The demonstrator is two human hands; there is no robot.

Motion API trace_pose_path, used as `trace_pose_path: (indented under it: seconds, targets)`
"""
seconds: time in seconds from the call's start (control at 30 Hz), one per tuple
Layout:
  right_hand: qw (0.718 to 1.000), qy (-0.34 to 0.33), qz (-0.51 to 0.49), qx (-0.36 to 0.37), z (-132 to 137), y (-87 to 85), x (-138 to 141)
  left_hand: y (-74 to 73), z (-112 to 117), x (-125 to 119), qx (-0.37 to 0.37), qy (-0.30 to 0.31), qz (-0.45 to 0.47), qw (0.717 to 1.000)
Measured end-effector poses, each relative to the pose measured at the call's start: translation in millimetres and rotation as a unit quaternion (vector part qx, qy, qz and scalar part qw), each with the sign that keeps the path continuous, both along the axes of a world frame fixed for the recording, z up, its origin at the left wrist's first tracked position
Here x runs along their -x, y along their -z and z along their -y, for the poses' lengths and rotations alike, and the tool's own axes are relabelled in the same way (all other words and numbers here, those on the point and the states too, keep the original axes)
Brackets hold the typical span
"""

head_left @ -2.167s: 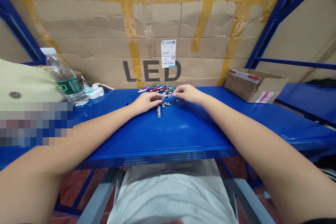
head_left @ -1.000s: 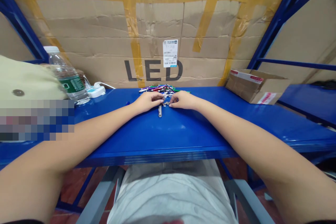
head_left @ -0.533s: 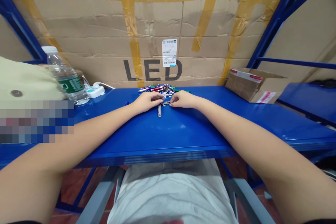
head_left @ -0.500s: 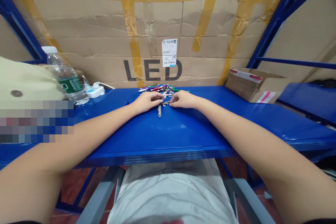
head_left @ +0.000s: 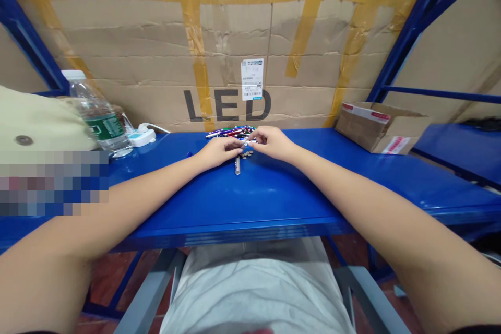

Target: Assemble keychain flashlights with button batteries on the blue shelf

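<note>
On the glossy blue metal bench [head_left: 258,195], the left hand [head_left: 240,147] is half curled, its fingertips near a tiny silvery piece [head_left: 245,143]; whether it grips anything cannot be told. The right hand [head_left: 251,141] brings bent thumb and fingers to the same piece, and its hold is equally unclear. Just in front lie small, round, dull-silver discs [head_left: 249,154] and a short silver metal cylinder [head_left: 237,166], near the left thumb. Behind the hands sits a heap of slender, multicoloured shiny sticks [head_left: 227,133].

The smooth bench could let the cylinder roll if a thumb nudges it. A brushing fingertip could scatter the discs, and a loose pinch could drop the tiny piece among them.
</note>
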State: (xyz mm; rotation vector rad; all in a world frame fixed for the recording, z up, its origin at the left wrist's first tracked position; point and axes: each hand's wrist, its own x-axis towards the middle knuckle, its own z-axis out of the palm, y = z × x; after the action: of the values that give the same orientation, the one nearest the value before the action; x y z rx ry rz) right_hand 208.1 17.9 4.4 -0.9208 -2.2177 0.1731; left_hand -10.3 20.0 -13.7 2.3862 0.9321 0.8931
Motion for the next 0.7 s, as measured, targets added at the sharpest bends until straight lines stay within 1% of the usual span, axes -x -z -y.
trace_pose_path:
  seconds: [0.17,0.33,0.53,0.7]
  targets:
    - [0.999,-0.006,-0.038,0.030,-1,2.1,-1,-2.2,1,1,-0.023,-0.020,-0.021,0.999]
    - [0.995,-0.008,-0.070,0.075,-1,7.1,4,-2.0,2,1,-0.010,-0.010,-0.011,1.000]
    - [0.992,-0.037,-0.079,0.093,-3,11.2,6,-2.0,3,0,-0.011,-0.023,-0.014,1.000]
    - [0.992,-0.040,-0.074,0.099,-3,12.6,6,-2.9,4,0,-0.016,-0.027,-0.021,0.999]
